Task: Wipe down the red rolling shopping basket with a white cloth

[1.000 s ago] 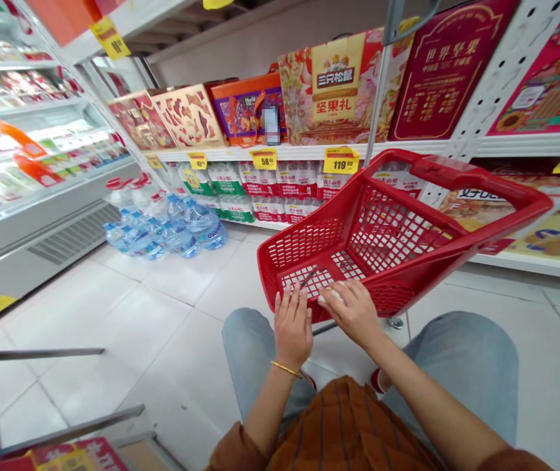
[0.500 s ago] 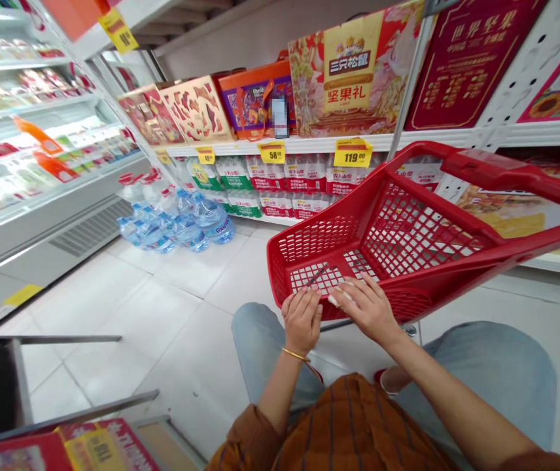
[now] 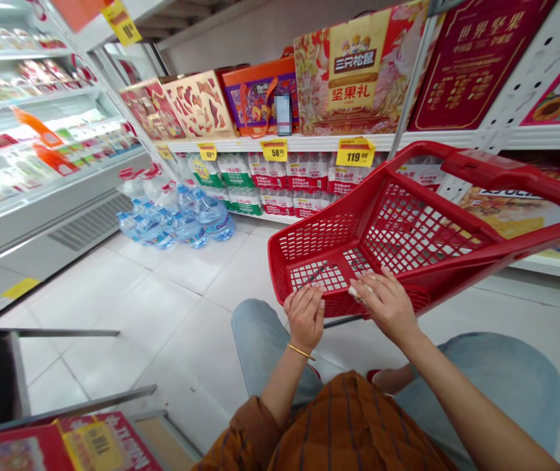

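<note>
A red plastic shopping cart (image 3: 456,267) stands right in front of my knees, its mesh basket showing nothing but a bare grid floor. My left hand (image 3: 305,317) grips the near rim at the basket's left corner, fingers curled over the edge. Further right on the same rim, my right hand (image 3: 388,307) presses a small white wad, like a wipe or tissue (image 3: 353,292), against the red plastic. Most of the wad is hidden under the fingers.
Shelves of nut gift boxes (image 3: 358,72) rise behind the cart, with packed water bottles below. Large blue water bottles (image 3: 196,216) stand on the floor by a chilled display case (image 3: 54,229). A rack with a red box (image 3: 15,448) is at lower left.
My right hand has slid to the right along the rim with the white wad. My left hand stays at the corner, and the cart has hardly moved.
</note>
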Tool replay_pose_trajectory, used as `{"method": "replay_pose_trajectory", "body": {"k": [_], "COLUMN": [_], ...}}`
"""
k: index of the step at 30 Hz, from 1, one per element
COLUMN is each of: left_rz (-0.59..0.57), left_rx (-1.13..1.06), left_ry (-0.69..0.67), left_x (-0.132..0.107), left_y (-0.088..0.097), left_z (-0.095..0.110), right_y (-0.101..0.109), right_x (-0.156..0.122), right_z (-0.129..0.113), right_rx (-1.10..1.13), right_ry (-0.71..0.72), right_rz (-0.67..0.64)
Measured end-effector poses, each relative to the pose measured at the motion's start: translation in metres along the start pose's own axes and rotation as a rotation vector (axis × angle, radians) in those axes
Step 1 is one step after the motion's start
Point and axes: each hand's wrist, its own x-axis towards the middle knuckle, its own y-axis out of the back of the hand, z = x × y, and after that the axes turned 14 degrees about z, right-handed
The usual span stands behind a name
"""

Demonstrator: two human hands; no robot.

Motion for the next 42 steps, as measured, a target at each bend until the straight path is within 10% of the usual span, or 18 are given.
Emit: {"method": "replay_pose_trajectory", "body": {"k": [8, 28, 42], "left_rz": [0.031, 0.008, 0.019], "left_rx": [-0.014, -0.07, -0.092], "left_ry": [0.0, 0.006, 0.041], "left_x": [0.0, 0.005, 0.005], "left_y": [0.0, 0.003, 0.007], "left_z": [0.0, -0.003, -0.001], "right_y": [-0.026, -0.001, -0.023], "right_x": [0.013, 0.0, 0.007], "right_z": [-0.041, 0.003, -0.035], "right_rx": [0.078, -0.03, -0.011], "right_ry": [0.041, -0.014, -0.02], "right_rz": [-0.004, 0.007, 0.046]}}
